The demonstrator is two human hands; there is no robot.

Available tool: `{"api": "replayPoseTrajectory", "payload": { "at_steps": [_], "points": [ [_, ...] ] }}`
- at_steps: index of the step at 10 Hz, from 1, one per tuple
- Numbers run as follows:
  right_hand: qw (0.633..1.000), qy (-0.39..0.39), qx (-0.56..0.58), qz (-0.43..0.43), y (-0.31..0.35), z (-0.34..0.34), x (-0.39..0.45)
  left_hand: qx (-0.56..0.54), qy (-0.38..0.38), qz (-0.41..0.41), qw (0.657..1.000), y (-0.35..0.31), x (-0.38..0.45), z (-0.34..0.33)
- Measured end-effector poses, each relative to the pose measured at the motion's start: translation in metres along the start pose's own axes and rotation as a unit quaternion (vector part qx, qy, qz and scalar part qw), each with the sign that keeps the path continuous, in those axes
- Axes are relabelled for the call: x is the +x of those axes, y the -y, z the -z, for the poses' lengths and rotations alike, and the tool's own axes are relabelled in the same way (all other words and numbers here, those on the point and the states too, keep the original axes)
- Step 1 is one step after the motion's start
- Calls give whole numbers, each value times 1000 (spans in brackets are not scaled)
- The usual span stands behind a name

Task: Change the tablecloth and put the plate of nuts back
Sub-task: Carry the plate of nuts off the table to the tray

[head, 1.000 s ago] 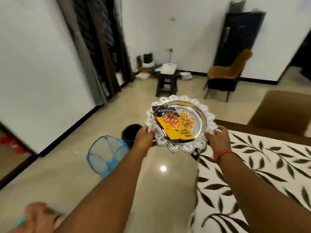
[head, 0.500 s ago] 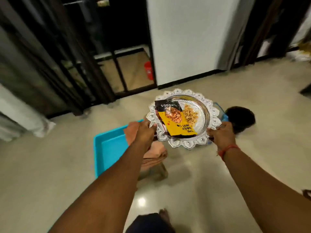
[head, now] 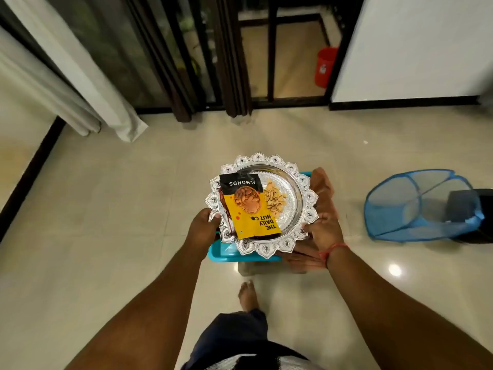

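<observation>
You stand on the pale tiled floor [head: 106,209], facing dark glass doors, with no table or tablecloth in view, so you look to be in the step of parking the nuts before the cloth can be changed. A blue mesh hamper [head: 416,206] lies tipped on its side well off to your right. Directly under your hands sits a turquoise tray [head: 226,253] with a folded brown cloth [head: 324,193] in it. You hold the silver plate of nuts [head: 290,188] level above that tray, carrying an almond packet [head: 249,206] and loose seeds [head: 274,198]. Your left hand [head: 201,227] curls round the near-left rim; your right hand [head: 324,231] cups the right rim, fingers under the edge and hidden. Next, lower it flat onto a steady spot, since tilting would likely spill the seeds.
</observation>
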State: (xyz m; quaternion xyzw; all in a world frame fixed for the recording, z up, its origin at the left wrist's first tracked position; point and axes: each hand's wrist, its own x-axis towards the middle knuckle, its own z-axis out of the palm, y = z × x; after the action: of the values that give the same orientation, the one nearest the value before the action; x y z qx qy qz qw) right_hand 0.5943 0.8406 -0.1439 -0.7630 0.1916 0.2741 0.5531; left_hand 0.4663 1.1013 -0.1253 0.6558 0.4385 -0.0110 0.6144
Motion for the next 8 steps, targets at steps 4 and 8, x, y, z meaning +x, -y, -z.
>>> {"api": "replayPoseTrajectory", "payload": {
  "at_steps": [4,8],
  "points": [
    [982,54,-134,-119,-29,-120,76,31,-54,137,989,56,103,54],
    [986,-8,-148,-80,-60,-142,98,50,-70,199,976,79,142,39]
  ]
}}
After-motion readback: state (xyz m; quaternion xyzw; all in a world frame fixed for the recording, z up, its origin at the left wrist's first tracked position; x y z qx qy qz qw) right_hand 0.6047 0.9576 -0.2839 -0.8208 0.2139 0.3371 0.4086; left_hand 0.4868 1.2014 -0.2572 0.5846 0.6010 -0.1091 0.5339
